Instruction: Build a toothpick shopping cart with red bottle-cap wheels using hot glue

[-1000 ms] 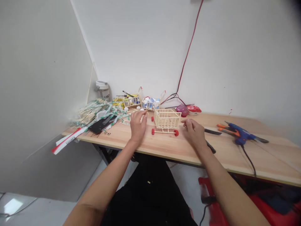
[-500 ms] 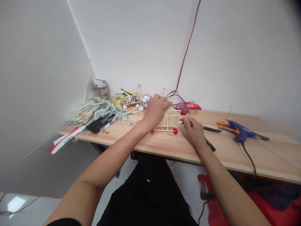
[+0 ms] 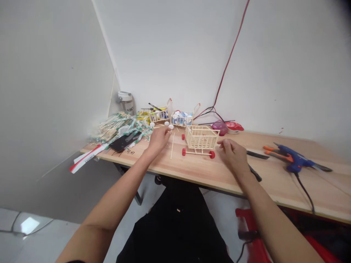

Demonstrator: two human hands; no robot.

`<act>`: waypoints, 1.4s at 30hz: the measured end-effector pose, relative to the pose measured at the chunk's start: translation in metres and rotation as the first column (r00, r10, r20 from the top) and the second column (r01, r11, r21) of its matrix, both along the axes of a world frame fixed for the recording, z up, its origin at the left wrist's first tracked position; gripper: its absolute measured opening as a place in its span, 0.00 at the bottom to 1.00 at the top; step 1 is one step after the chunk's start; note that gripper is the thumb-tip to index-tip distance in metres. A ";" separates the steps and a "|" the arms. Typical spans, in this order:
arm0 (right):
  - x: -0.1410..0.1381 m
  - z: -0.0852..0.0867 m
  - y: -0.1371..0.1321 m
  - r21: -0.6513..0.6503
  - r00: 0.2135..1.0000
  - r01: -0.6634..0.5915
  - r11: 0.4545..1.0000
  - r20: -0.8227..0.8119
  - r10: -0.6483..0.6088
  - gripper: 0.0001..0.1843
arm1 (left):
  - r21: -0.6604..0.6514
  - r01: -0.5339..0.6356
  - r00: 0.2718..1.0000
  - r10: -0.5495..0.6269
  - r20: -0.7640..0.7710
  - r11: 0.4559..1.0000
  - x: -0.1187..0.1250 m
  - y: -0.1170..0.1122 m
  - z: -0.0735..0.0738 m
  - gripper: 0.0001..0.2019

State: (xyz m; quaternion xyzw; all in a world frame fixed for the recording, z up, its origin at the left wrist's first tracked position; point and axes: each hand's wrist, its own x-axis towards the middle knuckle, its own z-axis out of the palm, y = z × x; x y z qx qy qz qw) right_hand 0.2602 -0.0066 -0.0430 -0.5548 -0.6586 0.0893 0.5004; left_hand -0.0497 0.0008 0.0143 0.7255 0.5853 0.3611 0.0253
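While the left hand (image 3: 159,140) sits low on the tabletop (image 3: 203,173) with its fingers curled beside the upper end of a thin wooden stick (image 3: 172,148), I cannot tell from my feed whether they pinch it or only touch it. The right hand (image 3: 233,157) rests just right of the small stick cart (image 3: 200,138), its fingers released and loosely bent, holding nothing I can see. The cart stands upright on its red wheels between the two hands, apart from both.

I judge the work in hand to be bringing that stick to the cart. That would call for a light pinch, with the other hand steadying the frail frame.

At the back stand a second cart (image 3: 160,115) and a third cart (image 3: 182,118), with a heap of wrapped sticks (image 3: 117,126) and a black phone (image 3: 124,142) to the left. A glue gun (image 3: 293,160) lies well off to the right. White walls meet in a corner, and a red cable (image 3: 230,62) runs down the back one.
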 end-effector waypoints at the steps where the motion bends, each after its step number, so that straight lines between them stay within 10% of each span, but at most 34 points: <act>1: 0.000 0.000 0.000 0.000 1.000 0.005 1.000 0.000 -0.005 0.21 | -0.029 -0.017 1.000 0.016 -0.024 0.999 0.001 -0.003 -0.009 0.08; 6: 0.001 -0.001 0.000 -0.004 0.999 0.039 0.999 0.002 -0.039 0.21 | -0.152 -0.066 0.986 0.042 -0.160 0.986 0.016 -0.011 -0.033 0.07; 19: 0.005 -0.007 0.003 -0.007 0.996 0.093 0.996 0.013 -0.093 0.23 | -0.276 -0.196 0.960 0.127 -0.249 0.941 -0.002 0.007 -0.029 0.15; 32: 0.004 -0.004 0.002 -0.003 0.990 0.142 0.990 0.018 -0.142 0.23 | -0.140 -0.117 0.975 0.140 0.171 0.983 -0.026 0.015 -0.040 0.08; 36: 0.005 -0.005 0.002 0.008 0.989 0.149 0.989 0.005 -0.149 0.23 | -0.050 -0.064 0.877 0.080 0.473 0.997 -0.038 0.025 -0.030 0.03; 42: 0.003 -0.002 0.000 0.018 0.985 0.169 0.985 -0.021 -0.169 0.22 | -0.038 0.086 0.532 -0.014 0.847 0.996 -0.049 0.023 -0.026 0.04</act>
